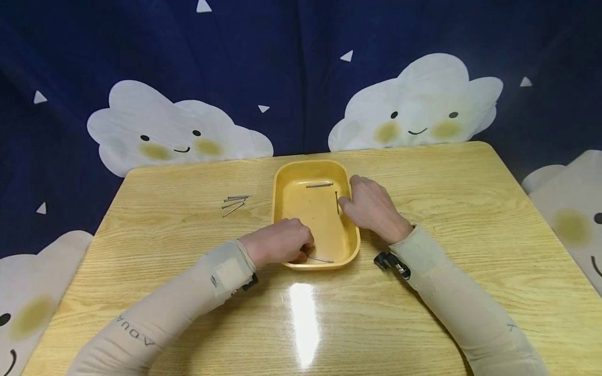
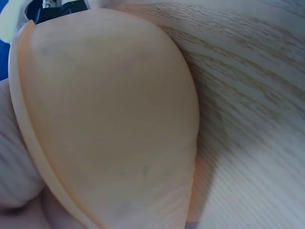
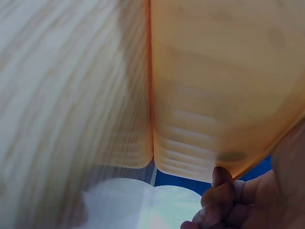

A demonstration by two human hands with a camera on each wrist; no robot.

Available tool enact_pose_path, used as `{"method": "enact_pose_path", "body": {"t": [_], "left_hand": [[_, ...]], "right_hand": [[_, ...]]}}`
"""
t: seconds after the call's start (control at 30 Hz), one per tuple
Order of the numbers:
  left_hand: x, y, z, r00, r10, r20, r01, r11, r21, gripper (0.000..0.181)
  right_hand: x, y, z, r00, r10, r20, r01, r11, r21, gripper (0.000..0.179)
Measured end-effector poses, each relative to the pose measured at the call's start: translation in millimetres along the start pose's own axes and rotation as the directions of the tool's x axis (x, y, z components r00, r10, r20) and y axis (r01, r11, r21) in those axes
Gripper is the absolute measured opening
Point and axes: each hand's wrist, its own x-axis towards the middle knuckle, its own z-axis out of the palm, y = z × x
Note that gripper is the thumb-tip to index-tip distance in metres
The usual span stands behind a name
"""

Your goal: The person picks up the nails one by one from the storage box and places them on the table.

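A yellow plastic tray (image 1: 316,163) stands on the table, its walls rounded at the corners. My right hand (image 1: 371,206) grips the tray's right rim, thumb inside; in the right wrist view its curled fingers (image 3: 219,202) lie against the outer wall. My left hand (image 1: 282,241) reaches over the near left corner and pinches one end of a nail (image 1: 321,259) low in the tray; its fingertips are partly hidden. Two nails (image 1: 320,185) lie close together at the tray's far end, and another nail (image 1: 336,202) lies beside my right thumb.
Several loose nails (image 1: 233,202) lie on the wooden table (image 1: 188,235) left of the tray. A dark blue curtain (image 1: 301,62) with printed clouds hangs behind the table's far edge.
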Motion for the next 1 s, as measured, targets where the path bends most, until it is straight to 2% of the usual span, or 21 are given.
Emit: {"method": "enact_pose_path", "body": {"t": [0.43, 0.7, 1.0], "left_hand": [[0.5, -2.2, -0.5, 0.999, 0.047, 0.02, -0.047, 0.999, 0.011, 0.021], [-0.8, -1.4, -1.2, 0.999, 0.041, 0.02, -0.041, 0.999, 0.022, 0.019], [0.8, -0.3, -0.4, 0.998, 0.06, 0.02, -0.061, 0.998, 0.022, 0.019]], "right_hand": [[-0.3, -0.6, -0.6, 1.0, 0.002, 0.004, -0.002, 1.0, -0.003, 0.028], [-0.9, -1.0, -0.6, 1.0, -0.001, 0.007, 0.001, 1.0, -0.002, 0.03], [-0.9, -0.1, -0.6, 1.0, 0.004, 0.013, -0.004, 1.0, -0.003, 0.03]]}}
